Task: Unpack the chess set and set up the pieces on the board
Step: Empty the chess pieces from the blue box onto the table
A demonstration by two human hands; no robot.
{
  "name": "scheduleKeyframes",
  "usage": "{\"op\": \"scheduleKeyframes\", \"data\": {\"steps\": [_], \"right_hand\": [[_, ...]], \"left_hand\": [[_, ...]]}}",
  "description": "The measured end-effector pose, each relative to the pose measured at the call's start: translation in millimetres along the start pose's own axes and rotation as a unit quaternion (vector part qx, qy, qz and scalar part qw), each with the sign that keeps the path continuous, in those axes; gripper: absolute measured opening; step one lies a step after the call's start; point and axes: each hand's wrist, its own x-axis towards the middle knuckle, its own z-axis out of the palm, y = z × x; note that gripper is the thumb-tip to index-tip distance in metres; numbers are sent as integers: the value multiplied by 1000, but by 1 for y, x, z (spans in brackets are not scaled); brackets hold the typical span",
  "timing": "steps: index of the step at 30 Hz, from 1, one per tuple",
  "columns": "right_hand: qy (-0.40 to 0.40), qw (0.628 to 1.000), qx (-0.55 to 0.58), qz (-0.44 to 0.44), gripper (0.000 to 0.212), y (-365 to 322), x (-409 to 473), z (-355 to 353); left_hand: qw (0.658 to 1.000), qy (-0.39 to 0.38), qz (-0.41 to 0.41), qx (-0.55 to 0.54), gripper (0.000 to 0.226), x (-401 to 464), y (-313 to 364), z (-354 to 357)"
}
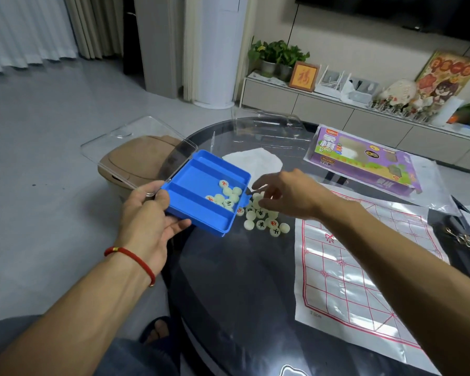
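Observation:
My left hand [149, 218] grips the near left corner of a blue plastic case [198, 213], which is tilted down to the right over the round glass table [228, 280]. Its clear lid [136, 147] hangs open to the left. Several pale round chess pieces [227, 195] lie in the case's lower corner. More pieces [266, 222] with red or black characters lie in a heap on the glass just beside it. My right hand [285, 192] hovers over that heap with relaxed fingers spread, holding nothing. The board sheet [364, 270], white with red lines, lies flat to the right.
A purple chess box [364, 161] in plastic wrap lies at the table's far right. A white tissue [255, 161] and a clear plastic cover [266, 131] sit behind the case. A brown bin [130, 161] stands on the floor left of the table. Keys [464, 240] lie at the right edge.

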Motion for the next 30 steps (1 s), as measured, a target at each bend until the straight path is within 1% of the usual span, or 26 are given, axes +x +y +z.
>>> {"op": "scheduleKeyframes", "data": {"steps": [3,4,5,6,9,11,16,25,30], "right_hand": [[94,994,9,-45,24,-14,5,-3],[104,992,19,-67,22,-21,7,-4],[95,991,26,-88,23,-29,10,-5],[69,992,27,-103,26,-37,13,-6],[-41,991,6,-129,41,-53,22,-4],[-83,985,-6,-151,48,-58,26,-4],[-77,982,-15,-170,47,-59,30,-7],[-156,977,-22,-144,39,-60,34,-15],[-171,974,-41,-142,26,-61,38,-16]], "left_hand": [[1000,9,1,11,25,1,-1,0],[1000,8,2,12,26,0,-1,0],[1000,5,4,14,26,0,-2,1],[1000,3,6,18,26,-1,-2,2],[1000,-9,16,21,24,-4,-2,5],[999,-10,25,24,23,-4,-1,5],[1000,-21,11,2,20,0,0,-1],[999,-35,5,2,21,-5,-3,4],[999,-37,6,3,22,-8,-5,6]]}}
